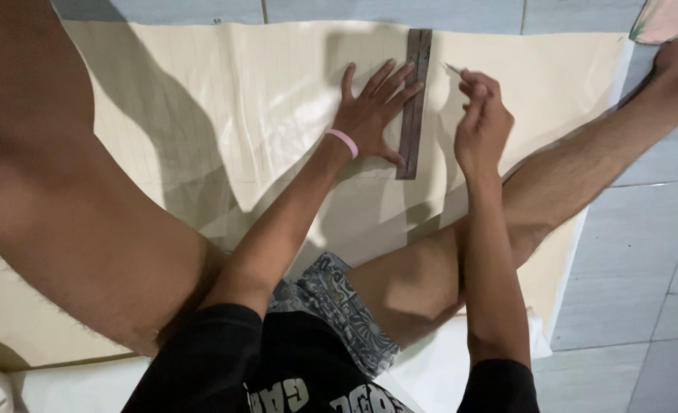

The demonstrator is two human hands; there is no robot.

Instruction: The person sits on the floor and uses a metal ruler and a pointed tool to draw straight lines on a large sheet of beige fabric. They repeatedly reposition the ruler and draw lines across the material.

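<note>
Left hand (371,115): upper centre of frame, fingers spread flat, pressing a dark ruler (415,103) onto a cream sheet (224,122); pink band (343,141) at the wrist. Right hand (481,122): just right of the ruler, fingers pinched around a thin pencil (453,69), tip above the sheet. Sheet: faint ruled grid, spread on grey floor tiles (645,252). Bare legs lie across the sheet at left and right.

Count: one cream paper sheet (201,115), one dark ruler (414,99), one thin pencil (452,69), one pink wristband (343,141), two hands, left hand (373,111) and right hand (480,122).
</note>
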